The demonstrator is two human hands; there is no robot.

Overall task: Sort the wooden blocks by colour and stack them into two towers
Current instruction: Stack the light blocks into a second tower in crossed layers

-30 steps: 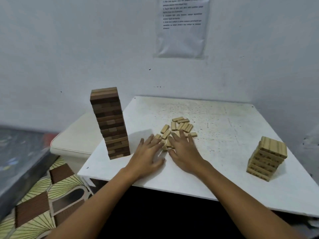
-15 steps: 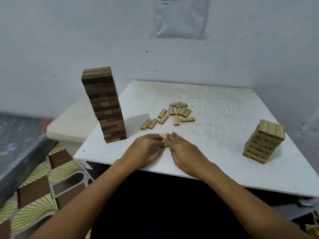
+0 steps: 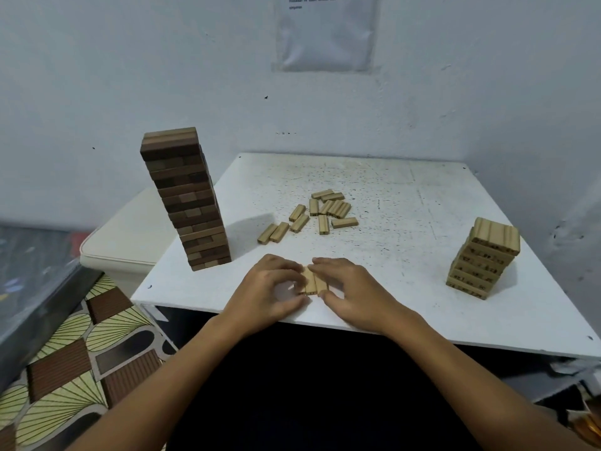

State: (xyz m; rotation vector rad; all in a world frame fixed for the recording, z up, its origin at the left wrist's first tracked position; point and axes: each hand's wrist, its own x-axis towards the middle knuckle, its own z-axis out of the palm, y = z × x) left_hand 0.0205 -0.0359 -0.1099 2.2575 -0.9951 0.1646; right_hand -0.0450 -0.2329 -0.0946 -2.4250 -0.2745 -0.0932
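A tall tower of dark brown blocks (image 3: pixel 187 200) stands at the white table's left edge. A shorter tower of light blocks (image 3: pixel 484 258) stands at the right. Several loose light blocks (image 3: pixel 320 211) lie scattered in the table's middle. Near the front edge, three light blocks (image 3: pixel 311 281) lie side by side in a row. My left hand (image 3: pixel 271 288) grips the row from the left with curled fingers and thumb. My right hand (image 3: pixel 353 289) grips it from the right, fingers over the far end and thumb at the near end.
The white table (image 3: pixel 390 190) stands against a pale wall with a paper sheet (image 3: pixel 325 30) on it. A cream stool or box (image 3: pixel 126 236) sits left of the table, behind the dark tower. Patterned flooring (image 3: pixel 74 353) lies at lower left.
Both hands drew back from the scattered pile to the front edge, bringing three light blocks with them and squeezing them into a neat row. The view tilted down.
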